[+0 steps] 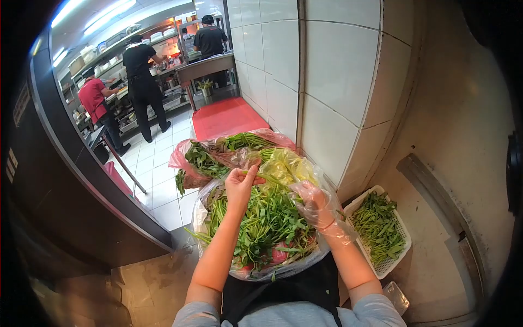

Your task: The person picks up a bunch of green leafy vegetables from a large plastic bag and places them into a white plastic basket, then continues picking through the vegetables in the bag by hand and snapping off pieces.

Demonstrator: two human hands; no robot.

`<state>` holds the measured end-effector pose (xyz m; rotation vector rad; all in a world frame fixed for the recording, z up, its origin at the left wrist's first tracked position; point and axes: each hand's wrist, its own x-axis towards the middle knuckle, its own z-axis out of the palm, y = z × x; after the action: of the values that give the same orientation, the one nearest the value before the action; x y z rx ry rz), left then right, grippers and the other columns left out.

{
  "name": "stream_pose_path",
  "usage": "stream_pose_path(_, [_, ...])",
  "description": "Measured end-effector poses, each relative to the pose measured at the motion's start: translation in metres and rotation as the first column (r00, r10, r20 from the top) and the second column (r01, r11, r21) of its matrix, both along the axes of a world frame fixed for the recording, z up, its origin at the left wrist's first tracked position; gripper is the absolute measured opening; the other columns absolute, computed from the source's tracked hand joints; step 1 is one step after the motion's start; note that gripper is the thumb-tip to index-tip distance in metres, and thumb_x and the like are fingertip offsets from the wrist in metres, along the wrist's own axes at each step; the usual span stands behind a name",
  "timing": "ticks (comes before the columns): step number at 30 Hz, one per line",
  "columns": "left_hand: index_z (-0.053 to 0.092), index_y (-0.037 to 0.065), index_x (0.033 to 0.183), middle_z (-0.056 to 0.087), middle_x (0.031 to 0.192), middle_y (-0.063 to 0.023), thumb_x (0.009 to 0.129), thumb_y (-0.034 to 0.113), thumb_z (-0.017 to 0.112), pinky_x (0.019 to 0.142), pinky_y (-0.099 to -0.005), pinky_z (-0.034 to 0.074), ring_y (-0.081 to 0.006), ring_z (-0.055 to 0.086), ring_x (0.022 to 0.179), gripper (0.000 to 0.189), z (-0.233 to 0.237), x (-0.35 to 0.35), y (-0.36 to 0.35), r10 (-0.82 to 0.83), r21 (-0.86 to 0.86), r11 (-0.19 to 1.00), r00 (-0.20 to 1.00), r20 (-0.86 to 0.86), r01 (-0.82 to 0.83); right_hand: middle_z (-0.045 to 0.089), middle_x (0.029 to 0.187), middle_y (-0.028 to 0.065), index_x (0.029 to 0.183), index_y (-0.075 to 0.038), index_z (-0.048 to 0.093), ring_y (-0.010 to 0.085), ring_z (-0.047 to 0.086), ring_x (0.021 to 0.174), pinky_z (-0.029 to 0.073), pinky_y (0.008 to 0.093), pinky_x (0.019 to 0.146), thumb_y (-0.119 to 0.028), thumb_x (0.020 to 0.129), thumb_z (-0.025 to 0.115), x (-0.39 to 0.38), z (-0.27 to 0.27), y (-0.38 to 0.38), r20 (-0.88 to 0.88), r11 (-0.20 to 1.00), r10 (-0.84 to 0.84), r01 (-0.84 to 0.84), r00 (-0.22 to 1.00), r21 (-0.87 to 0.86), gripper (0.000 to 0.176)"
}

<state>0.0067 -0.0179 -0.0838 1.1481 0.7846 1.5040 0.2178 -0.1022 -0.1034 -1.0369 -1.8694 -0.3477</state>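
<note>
A leafy green stem [272, 179] stretches between my two hands above a heap of the same greens. My bare left hand [244, 182] pinches one end of it. In a loose clear plastic glove, my right hand [316, 203] closes around the other end, its fingertips partly hidden by the film. Below lies the heap of leafy greens [272, 220] in a large clear plastic bag [313, 259] close to my body. Beyond it are more greens [204, 158] in a pink plastic bag [182, 155], beside yellowish plastic film [291, 166].
A white perforated basket [400, 256] of greens stands on the right, by a clear container [396, 297]. A red board [226, 117] lies behind the bags, along a tiled wall [338, 92]. Three co-workers [141, 71] stand at kitchen shelves. A dark curved panel [71, 180] is at left.
</note>
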Motion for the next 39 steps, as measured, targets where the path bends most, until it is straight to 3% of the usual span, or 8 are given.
stream_pose_path(8, [0.052,0.003,0.083,0.067,0.074,-0.0126,0.09,0.015,0.065,0.062,-0.0246,0.052,-0.0209,0.069,0.068,0.02,0.016,0.002,-0.021,-0.11,-0.003,0.994,0.992,0.054,0.11,0.058,0.089,0.0102,0.104,-0.01,0.061,0.0325,0.061,0.077,0.05,0.0395,0.064,-0.009,0.07,0.068,-0.004,0.027,-0.004,0.041,0.975,-0.024,0.033,0.999,-0.221,0.034])
stream_pose_path(13, [0.052,0.003,0.085,0.067,0.081,-0.0125,0.09,0.01,0.065,0.066,-0.0272,0.054,-0.023,0.07,0.074,0.016,0.017,0.01,-0.034,-0.194,0.069,0.98,0.977,0.094,0.188,0.061,0.095,0.0118,0.102,-0.005,0.06,0.0275,0.062,0.076,0.049,0.0351,0.065,-0.012,0.077,0.067,0.002,-0.003,0.007,-0.244,0.964,-0.073,0.005,0.967,-0.267,0.028])
stream_pose_path(16, [0.052,0.002,0.086,0.067,0.085,-0.0121,0.089,0.008,0.065,0.068,-0.0289,0.055,-0.0238,0.07,0.077,0.015,0.015,0.017,-0.041,-0.215,0.123,0.972,0.971,0.105,0.202,0.062,0.102,0.0092,0.106,-0.001,0.059,0.0208,0.061,0.081,0.048,0.0318,0.068,-0.02,0.083,0.067,0.005,-0.047,0.015,-0.66,0.92,-0.068,-0.209,0.748,-0.331,0.031])
stream_pose_path(21, [0.052,0.002,0.086,0.065,0.085,-0.01,0.089,0.005,0.065,0.071,-0.0297,0.054,-0.024,0.069,0.078,0.014,0.01,0.022,-0.051,-0.197,0.153,0.971,0.977,0.079,0.183,0.062,0.095,-0.0014,0.119,0.0,0.057,0.0112,0.055,0.081,0.046,0.0273,0.067,-0.032,0.087,0.066,-0.007,-0.02,-0.005,-0.951,0.713,-0.307,-0.657,0.019,-0.244,0.046])
stream_pose_path(24, [0.051,0.001,0.087,0.065,0.084,-0.0092,0.088,0.004,0.065,0.07,-0.0288,0.053,-0.0231,0.069,0.078,0.014,0.008,0.022,-0.054,-0.185,0.179,0.97,0.977,0.105,0.164,0.062,0.095,0.0005,0.12,-0.002,0.057,0.0096,0.055,0.079,0.045,0.0264,0.066,-0.033,0.084,0.069,-0.008,-0.022,-0.004,-0.951,0.667,-0.308,-0.715,-0.01,-0.208,0.049])
stream_pose_path(27, [0.051,0.001,0.087,0.064,0.084,-0.0091,0.088,0.004,0.065,0.069,-0.0273,0.052,-0.0216,0.069,0.078,0.015,0.015,0.015,-0.051,-0.149,0.196,0.971,0.987,0.056,0.136,0.066,0.103,0.0075,0.113,-0.002,0.062,0.0171,0.062,0.094,0.048,0.03,0.078,-0.018,0.086,0.066,-0.015,0.019,-0.015,-0.75,0.548,-0.499,-0.513,0.434,-0.661,0.032])
stream_pose_path(30, [0.05,0.001,0.086,0.064,0.084,-0.0094,0.088,0.004,0.065,0.068,-0.026,0.052,-0.0202,0.069,0.077,0.016,0.017,0.007,-0.046,-0.16,0.202,0.967,0.987,0.016,0.154,0.068,0.098,0.011,0.107,-0.001,0.065,0.0221,0.064,0.092,0.049,0.0338,0.082,-0.012,0.086,0.064,-0.008,0.004,-0.007,-0.561,0.905,0.094,-0.306,0.823,-0.297,0.023])
stream_pose_path(39, [0.048,0.002,0.086,0.065,0.083,-0.0094,0.088,0.004,0.065,0.065,-0.0237,0.051,-0.0174,0.068,0.077,0.017,0.013,0.006,-0.046,-0.165,0.21,0.965,0.986,0.013,0.159,0.068,0.093,0.0163,0.098,0.0,0.067,0.0304,0.065,0.087,0.05,0.0364,0.081,-0.004,0.08,0.066,-0.001,0.032,-0.013,-0.374,0.88,0.212,-0.342,0.903,-0.329,0.018])
